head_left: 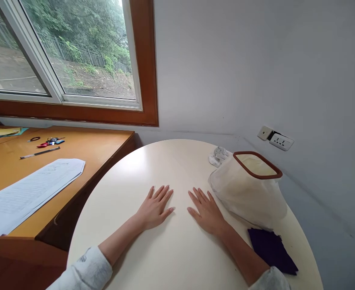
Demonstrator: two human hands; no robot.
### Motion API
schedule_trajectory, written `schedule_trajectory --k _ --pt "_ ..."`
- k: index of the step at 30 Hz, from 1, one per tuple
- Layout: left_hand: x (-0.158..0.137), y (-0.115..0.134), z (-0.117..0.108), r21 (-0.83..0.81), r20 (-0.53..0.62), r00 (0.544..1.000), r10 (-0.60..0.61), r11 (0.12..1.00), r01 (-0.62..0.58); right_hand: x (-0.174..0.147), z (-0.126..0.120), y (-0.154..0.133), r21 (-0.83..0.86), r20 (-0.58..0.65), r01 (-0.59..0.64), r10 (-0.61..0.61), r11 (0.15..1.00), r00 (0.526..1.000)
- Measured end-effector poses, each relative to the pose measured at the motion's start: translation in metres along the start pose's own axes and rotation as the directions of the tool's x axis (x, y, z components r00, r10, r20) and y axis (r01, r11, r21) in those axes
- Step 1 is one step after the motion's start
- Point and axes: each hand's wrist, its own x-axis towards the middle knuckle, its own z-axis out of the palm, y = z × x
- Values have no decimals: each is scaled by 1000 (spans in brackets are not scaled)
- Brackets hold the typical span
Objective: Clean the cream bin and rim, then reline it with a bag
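Note:
My left hand (pixel 155 207) lies flat on the pale round table (pixel 171 257), fingers spread and thumb pointing right. Across a short gap, my right hand (pixel 206 211) rests palm down in the same way, its thumb pointing left. Neither hand holds anything. Just right of my right hand stands a whitish translucent bin (pixel 250 197) with a brown rim, which looks lined with a bag. A folded dark purple cloth (pixel 272 249) lies in front of it, beside my right forearm. Behind the bin sits a crumpled clear plastic bag (pixel 218 156).
On the left, a brown wooden desk (pixel 105 149) holds printed papers (pixel 41 189), a pen (pixel 40 153), a bunch of keys (pixel 53 141) and a black ring-shaped band (pixel 33 139). A wall socket (pixel 281 141) is at the right. Above the desk is a window (pixel 83 52).

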Motion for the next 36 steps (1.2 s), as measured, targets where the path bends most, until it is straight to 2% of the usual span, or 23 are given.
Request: schedule_trajectory --k 14,25,28,31,34,36 --pt "0 -3 4 -48 24 999 -25 999 27 1 -2 -2 28 38 -19 18 999 999" --pt "1 -2 1 -116 31 999 -39 992 43 -1 -2 0 49 0 3 -3 999 1000" --pt "1 -2 -1 -126 36 998 -50 991 54 -1 0 2 68 -56 25 -21 997 998" --pt "1 -3 -2 -128 26 998 -58 990 61 1 4 3 80 -184 50 -35 996 982" --pt "2 -5 -1 -118 19 998 -57 991 59 3 2 3 79 -341 89 -56 993 938" --pt "2 -6 0 -109 22 998 -52 993 54 2 -8 4 49 -456 128 -92 991 885"
